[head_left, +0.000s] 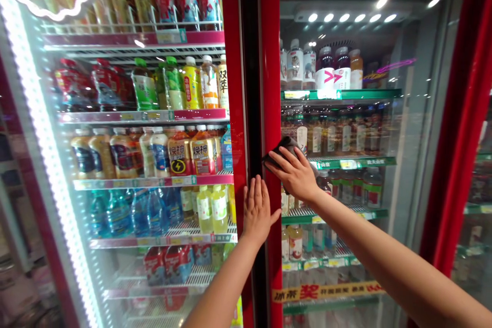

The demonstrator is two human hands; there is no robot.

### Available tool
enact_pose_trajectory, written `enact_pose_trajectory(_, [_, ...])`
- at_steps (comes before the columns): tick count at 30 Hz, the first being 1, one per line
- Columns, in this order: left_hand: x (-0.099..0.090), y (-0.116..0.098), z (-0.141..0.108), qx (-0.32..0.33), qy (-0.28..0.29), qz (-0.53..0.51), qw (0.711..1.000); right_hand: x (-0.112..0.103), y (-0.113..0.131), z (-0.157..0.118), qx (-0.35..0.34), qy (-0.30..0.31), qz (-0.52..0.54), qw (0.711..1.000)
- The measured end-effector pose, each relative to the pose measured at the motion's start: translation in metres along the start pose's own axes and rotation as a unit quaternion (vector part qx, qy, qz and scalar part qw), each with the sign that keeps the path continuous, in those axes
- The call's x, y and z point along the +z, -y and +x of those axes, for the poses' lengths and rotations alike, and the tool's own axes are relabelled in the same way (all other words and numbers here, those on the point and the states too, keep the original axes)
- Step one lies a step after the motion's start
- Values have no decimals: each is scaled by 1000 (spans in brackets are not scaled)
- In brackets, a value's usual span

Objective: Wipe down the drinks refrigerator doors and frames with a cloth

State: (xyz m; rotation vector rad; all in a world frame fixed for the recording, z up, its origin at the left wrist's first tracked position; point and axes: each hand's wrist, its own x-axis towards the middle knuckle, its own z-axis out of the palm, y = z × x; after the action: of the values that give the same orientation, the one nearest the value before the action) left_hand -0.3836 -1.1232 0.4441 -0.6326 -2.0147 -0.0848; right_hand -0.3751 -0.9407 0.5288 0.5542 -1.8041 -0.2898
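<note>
Two glass-fronted drink coolers with red frames stand side by side. My right hand (295,175) presses a dark cloth (286,144) against the left edge of the right cooler's door (271,51), over the red frame and the glass. Its fingers are spread and point up and left. My left hand (257,211) lies flat near the black strip (250,87) between the coolers, partly over the left cooler's red frame (235,61). The left hand's fingers are stretched upward, the thumb stands out to the right, and it holds nothing.
Behind the left glass are rows of bottles (142,84) on several shelves, beside a bright light strip (42,164). More bottles (342,69) stand in the right cooler. A yellow banner (330,291) crosses its lower glass. Another red frame (467,87) rises at the right.
</note>
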Motion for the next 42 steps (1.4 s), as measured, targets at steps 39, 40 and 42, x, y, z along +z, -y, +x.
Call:
enact_pose_trajectory(39, [1, -27, 36, 109, -70, -24, 991, -4, -8, -98, 113, 15, -42, 993])
enact_pose_trajectory(40, [3, -31, 39, 115, -71, -31, 990, -8, -18, -92, 140, 16, -47, 989])
enact_pose_trajectory(42, [5, -38, 42, 129, -75, -41, 988, -12, -29, -93, 208, 11, -63, 976])
